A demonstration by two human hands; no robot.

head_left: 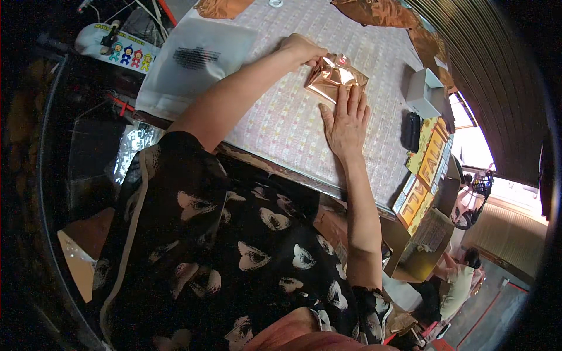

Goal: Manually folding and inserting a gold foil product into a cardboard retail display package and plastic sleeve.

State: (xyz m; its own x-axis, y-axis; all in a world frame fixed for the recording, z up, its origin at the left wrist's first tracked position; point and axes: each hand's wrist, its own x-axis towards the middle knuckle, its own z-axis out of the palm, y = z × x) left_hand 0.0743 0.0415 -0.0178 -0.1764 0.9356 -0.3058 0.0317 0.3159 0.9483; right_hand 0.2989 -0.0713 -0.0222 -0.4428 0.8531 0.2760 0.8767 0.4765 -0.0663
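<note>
A shiny copper-coloured foil packet (331, 77) lies on the patterned tabletop, its surface creased and folded. My left hand (301, 49) reaches across to the packet's far left corner, fingers curled and pinching the foil there. Flat on the table just nearer than the packet rests my right hand (346, 126). Its fingers stretch out, with the fingertips on the packet's near right edge and the thumb spread to the left. What lies inside the foil cannot be seen.
A translucent plastic bag (234, 44) lies on the table's left. More copper foil (374, 13) is along the far edge. On the right are a small white box (420, 99), a black case (411, 132) and a yellow-orange lettered panel (432, 161). A person (459, 286) is at lower right.
</note>
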